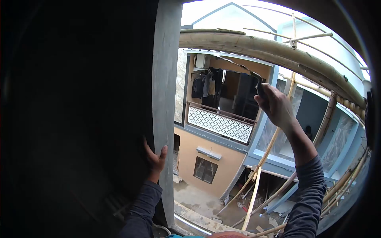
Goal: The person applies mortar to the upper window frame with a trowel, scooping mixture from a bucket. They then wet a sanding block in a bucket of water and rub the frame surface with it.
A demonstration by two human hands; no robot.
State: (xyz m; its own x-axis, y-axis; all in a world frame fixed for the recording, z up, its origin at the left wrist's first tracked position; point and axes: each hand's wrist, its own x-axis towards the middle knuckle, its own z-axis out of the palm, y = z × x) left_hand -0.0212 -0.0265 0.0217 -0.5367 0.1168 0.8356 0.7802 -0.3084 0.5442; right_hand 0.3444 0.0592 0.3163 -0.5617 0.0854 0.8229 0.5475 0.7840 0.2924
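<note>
My right hand is raised in the opening, its fingers wrapped round the dark handle of a trowel. The trowel shows almost edge-on, so its blade looks thin, with pale smears towards the tip. It points up and to the left. Lower down, my left hand rests against the edge of a grey plastered column. Its thumb and fingers are apart, with the fingers partly lost in the dark on the column's left side.
Thick bamboo poles cross the opening, and thinner bamboo slants down outside. Across a gap stands an orange house with a white patterned balcony railing. Muddy ground lies well below. A dark wall fills the left side.
</note>
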